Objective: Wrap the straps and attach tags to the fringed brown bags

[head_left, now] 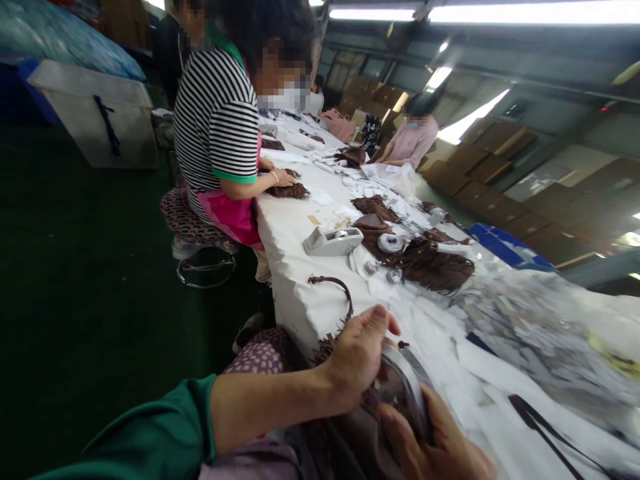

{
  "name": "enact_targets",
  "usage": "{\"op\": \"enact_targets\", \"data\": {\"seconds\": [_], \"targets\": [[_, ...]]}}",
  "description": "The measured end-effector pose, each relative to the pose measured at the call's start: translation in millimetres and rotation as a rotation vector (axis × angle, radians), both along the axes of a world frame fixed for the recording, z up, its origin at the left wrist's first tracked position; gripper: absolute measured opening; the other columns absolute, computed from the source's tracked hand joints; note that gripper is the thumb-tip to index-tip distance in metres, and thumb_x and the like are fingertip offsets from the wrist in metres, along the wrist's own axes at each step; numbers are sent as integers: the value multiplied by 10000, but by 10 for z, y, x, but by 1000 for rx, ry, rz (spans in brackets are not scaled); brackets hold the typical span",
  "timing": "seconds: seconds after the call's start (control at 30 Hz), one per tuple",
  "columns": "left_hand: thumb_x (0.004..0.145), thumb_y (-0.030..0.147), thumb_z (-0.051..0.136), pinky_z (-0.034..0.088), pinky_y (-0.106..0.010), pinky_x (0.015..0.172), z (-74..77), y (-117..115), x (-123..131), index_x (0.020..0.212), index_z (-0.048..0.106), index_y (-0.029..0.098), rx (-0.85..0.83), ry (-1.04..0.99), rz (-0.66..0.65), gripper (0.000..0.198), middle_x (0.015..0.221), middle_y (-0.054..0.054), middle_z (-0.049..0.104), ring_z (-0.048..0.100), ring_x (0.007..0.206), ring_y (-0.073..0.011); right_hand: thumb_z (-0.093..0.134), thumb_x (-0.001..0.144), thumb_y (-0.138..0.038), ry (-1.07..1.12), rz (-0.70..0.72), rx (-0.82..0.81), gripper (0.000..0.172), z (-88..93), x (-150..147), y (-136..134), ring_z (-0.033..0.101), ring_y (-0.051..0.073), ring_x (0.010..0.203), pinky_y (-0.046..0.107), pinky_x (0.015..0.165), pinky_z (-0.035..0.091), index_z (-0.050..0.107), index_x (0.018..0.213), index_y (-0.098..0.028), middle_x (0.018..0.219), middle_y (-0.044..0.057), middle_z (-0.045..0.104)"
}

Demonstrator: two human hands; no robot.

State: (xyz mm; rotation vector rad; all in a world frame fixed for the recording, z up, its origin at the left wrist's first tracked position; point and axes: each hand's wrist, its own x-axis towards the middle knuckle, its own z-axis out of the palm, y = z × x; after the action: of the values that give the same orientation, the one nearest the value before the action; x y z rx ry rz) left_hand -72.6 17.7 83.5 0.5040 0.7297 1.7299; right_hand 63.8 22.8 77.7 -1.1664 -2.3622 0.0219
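Note:
A brown fringed bag (357, 437) rests at my lap by the table's near edge. Its rim or handle carries a pale greyish curved strip (407, 377); I cannot tell exactly what it is. My left hand (353, 360) is closed around the bag's far side, thumb up, fingertips partly hidden. My right hand (435, 443) grips the near side, its thumb on the brown material and its fingers along the curved strip. Out past my left hand, a brown strap (340, 285) with a small metal clasp lies on the white table.
A tape dispenser (333, 241) stands on the white table cover (290, 267), beside several brown fringed bags (435, 265) and white rolls (390, 243). Clear plastic wrapping (540, 333) and a dark strap (545, 427) lie right. A co-worker in stripes (220, 113) sits ahead, hands on brown fringe.

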Motion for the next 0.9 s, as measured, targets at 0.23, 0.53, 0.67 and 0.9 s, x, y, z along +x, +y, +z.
{"op": "enact_targets", "data": {"seconds": [0.23, 0.53, 0.67, 0.9], "targets": [[785, 766, 311, 271, -204, 451, -193, 66, -90, 867, 493, 174, 117, 352, -231, 625, 529, 61, 405, 340, 448, -83, 346, 949, -412, -93, 108, 15, 351, -122, 56, 54, 543, 147, 351, 230, 361, 317, 583, 789, -208, 467, -15, 594], [768, 721, 450, 225, -189, 404, 146, 33, -79, 781, 410, 208, 57, 213, -134, 516, 539, 88, 315, 241, 416, -60, 455, 888, -545, -13, 164, 34, 370, 147, -13, 58, 569, 148, 385, 222, 381, 345, 580, 888, -197, 500, -15, 614], [763, 768, 369, 249, -187, 407, 54, 96, -30, 833, 407, 210, -8, 45, -90, 563, 543, 92, 328, 255, 416, -67, 390, 931, -503, -17, 105, 62, 352, 77, -10, 66, 563, 156, 362, 229, 380, 347, 543, 809, -210, 456, -28, 584], [697, 588, 666, 252, -201, 470, 110, 81, -277, 830, 582, 190, 267, 809, -371, 428, 537, 55, 455, 376, 477, -85, 290, 955, -518, -179, 247, 195, 481, 129, 104, 170, 572, 163, 372, 251, 376, 326, 608, 795, -196, 542, 35, 653]]}}
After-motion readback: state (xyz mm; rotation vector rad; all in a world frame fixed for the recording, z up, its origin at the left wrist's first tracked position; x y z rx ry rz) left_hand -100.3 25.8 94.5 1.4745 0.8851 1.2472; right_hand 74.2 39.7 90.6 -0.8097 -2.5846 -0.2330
